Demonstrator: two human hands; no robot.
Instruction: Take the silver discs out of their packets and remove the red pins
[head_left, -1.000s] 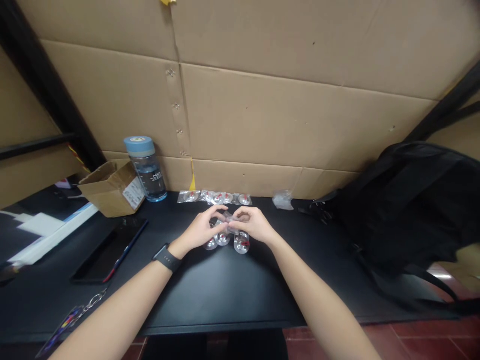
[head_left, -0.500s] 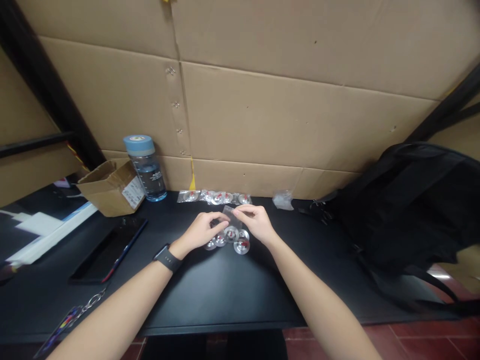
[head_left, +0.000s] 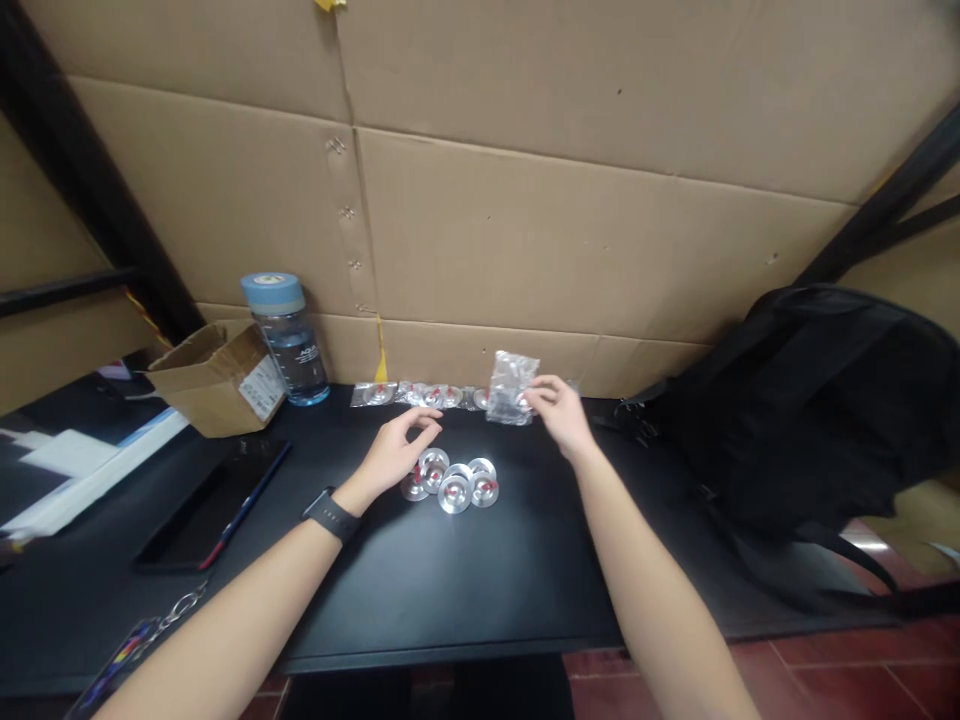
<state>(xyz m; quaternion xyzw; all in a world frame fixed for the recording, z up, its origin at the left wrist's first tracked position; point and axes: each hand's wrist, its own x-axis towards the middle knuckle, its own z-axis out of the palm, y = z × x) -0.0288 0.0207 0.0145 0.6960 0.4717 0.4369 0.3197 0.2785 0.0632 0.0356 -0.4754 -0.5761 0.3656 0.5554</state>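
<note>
A crinkled clear plastic bag (head_left: 513, 385) is pinched between the thumb and fingers of my right hand (head_left: 559, 412), raised in front of the cardboard wall. My left hand (head_left: 401, 445) hovers over the table with thumb and fingertips apart and nothing between them. Just below and to the right of it, several shiny round metal discs (head_left: 454, 492) with red marks lie loose in an overlapping cluster. Behind, along the wall, a row of similar discs in clear packets (head_left: 376, 393) is partly covered by the bag.
On the left stand an open cardboard box (head_left: 202, 385) and a blue-lidded water bottle (head_left: 289, 340). A dark phone or tablet (head_left: 214, 505) and a keychain (head_left: 161, 620) lie nearer. A black backpack (head_left: 810, 420) fills the right side. Cardboard (head_left: 585, 230) closes off the back.
My right hand has moved right and away with the plastic bag, off the disc cluster. A disc that showed at the bag now lies loose at the front. My left hand has let go.
</note>
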